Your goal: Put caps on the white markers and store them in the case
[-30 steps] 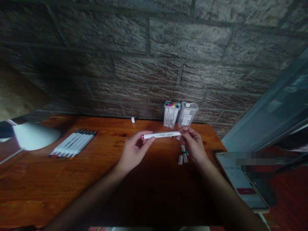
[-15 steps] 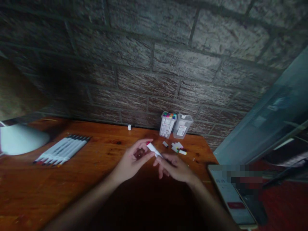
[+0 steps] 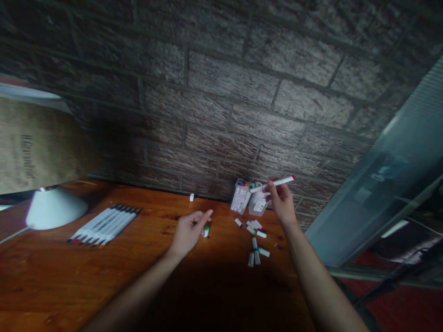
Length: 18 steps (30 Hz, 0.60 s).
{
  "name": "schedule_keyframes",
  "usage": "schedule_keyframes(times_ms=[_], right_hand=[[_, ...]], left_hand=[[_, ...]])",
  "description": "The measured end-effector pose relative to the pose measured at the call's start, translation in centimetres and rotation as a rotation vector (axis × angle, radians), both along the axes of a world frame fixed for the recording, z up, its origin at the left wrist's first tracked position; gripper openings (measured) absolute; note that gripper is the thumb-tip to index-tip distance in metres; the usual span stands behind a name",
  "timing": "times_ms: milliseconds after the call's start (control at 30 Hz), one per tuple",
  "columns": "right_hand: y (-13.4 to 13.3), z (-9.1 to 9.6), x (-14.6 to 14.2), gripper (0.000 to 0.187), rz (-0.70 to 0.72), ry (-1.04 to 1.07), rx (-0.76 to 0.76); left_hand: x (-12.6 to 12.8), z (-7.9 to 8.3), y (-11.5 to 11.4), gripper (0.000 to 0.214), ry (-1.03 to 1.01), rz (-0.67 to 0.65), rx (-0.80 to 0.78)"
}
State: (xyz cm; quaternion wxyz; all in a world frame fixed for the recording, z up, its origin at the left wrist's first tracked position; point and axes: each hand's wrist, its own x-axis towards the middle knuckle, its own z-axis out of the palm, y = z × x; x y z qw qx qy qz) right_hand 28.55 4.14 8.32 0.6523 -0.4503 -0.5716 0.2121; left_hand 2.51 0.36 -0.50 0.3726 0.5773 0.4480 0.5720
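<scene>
My right hand [image 3: 282, 203] is raised over the plastic cases and grips a white marker [image 3: 284, 180] by its middle. The marker lies nearly level, its red end pointing right and its other end over the cases. Lower and to the left, my left hand [image 3: 187, 234] hovers above the table with thumb and forefinger pressed together; whether anything small is between them I cannot make out. Close by its fingers is a white cap with a green end [image 3: 206, 231]. One clear case [image 3: 239, 199] is packed with colourful-topped markers; the case beside it [image 3: 258, 205] is partly hidden by my right hand.
Several loose marker caps [image 3: 256, 253] lie on the wooden table [image 3: 155, 276] in front of the cases. A lone white cap [image 3: 191, 197] stands near the brick wall. Leftward, a row of markers [image 3: 105, 224] lies beside a lamp [image 3: 57, 207].
My hands have moved apart. The right one has carried the marker up and right to the cases, while the left has let go of it. The view has turned slightly.
</scene>
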Motion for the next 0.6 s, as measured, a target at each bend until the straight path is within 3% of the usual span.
schedule_keyframes(times_ms=[100,233,433,600], right_hand=[[3.8,2.4,0.3,0.054,-0.103,-0.235,-0.075],[7.2,3.4,-0.3,0.039,-0.129,-0.405,-0.161],[8.1,2.6,-2.3,0.009,-0.188,-0.637,-0.282],[8.2,2.8,-2.7,0.026,-0.275,-0.669,-0.254]], left_hand=[[0.2,0.0,-0.3,0.047,0.001,-0.002,0.017],[0.2,0.0,-0.4,0.049,0.0,-0.019,0.034],[0.0,-0.4,0.0,0.048,0.004,-0.023,0.058],[0.2,-0.7,0.1,0.048,0.003,-0.041,0.049]])
